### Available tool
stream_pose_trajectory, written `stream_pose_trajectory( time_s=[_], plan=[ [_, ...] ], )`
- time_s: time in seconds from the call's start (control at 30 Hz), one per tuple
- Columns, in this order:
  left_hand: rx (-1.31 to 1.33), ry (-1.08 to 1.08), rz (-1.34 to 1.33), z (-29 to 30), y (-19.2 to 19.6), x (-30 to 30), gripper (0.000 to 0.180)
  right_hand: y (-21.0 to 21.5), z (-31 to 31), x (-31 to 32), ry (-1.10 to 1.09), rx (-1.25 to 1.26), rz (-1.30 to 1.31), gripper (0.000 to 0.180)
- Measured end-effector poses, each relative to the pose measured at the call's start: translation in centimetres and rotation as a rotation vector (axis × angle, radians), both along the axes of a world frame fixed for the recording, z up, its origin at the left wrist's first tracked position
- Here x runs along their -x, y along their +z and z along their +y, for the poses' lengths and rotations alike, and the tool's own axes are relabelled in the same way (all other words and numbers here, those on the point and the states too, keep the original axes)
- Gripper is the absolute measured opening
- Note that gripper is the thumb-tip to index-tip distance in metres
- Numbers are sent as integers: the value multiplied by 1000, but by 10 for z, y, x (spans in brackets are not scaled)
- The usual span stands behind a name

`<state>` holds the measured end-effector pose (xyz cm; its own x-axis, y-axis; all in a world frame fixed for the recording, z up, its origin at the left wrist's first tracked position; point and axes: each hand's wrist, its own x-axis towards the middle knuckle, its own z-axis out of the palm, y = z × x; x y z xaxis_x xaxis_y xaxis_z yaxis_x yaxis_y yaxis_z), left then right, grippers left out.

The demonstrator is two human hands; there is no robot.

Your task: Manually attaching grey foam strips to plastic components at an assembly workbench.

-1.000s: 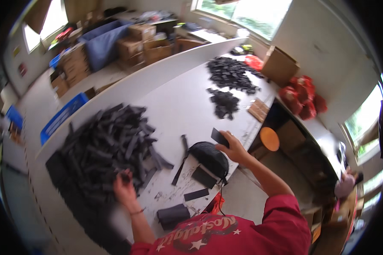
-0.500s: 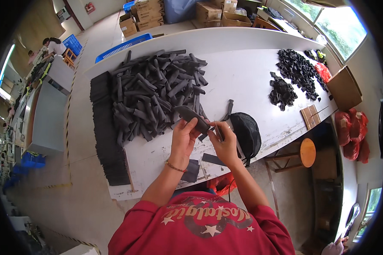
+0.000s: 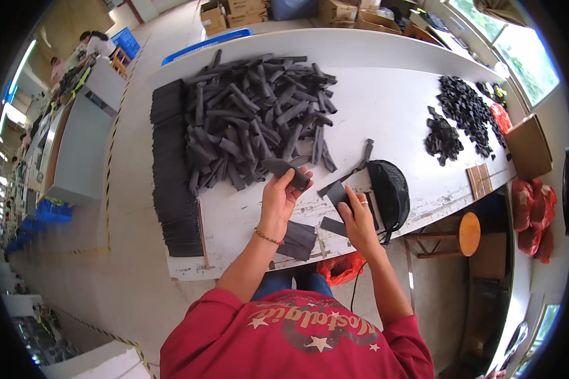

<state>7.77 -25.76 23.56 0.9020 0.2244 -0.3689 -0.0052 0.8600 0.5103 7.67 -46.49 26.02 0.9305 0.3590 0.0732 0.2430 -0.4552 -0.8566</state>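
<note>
My left hand [image 3: 278, 197] pinches a dark grey folded fabric piece [image 3: 289, 174] over the table [image 3: 234, 218]. To its right, my right hand [image 3: 359, 221] grips a flat dark strip [image 3: 339, 196] between thumb and fingers; its lower end is hidden by the hand. A black mesh pouch [image 3: 389, 196] lies just beyond the right hand, with a dark strap [image 3: 367, 151] near it. Flat dark fabric pieces [image 3: 298, 240] rest below the left hand. Farther off is a big heap of dark fabric tubes [image 3: 246, 120], beside a long neat stack of dark fabric [image 3: 171, 170].
Small dark pieces lie in two piles [image 3: 466, 110] at the far right, near a wooden block [image 3: 479, 181]. A cardboard box [image 3: 528, 146] and red bags [image 3: 533, 215] are by the right edge. A round stool [image 3: 469, 234] stands right of the table. One person sits far left.
My hands were close together at the fabric piece and have moved apart. The right hand has shifted right, and the flat strip in it now shows more plainly. The whole view has shifted.
</note>
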Motion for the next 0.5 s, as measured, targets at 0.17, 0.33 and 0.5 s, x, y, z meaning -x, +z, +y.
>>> stream_pose_trajectory(
  time_s=[0.17,0.33,0.5],
  plan=[
    [45,6,-17,23,-53,8,26,-19,21,19,59,156,-201,55],
    [97,33,36,30,-112,33,26,-83,18,29,218,256,-348,59],
    [164,27,40,27,-143,66,24,-105,19,56,180,124,-307,53]
  ],
)
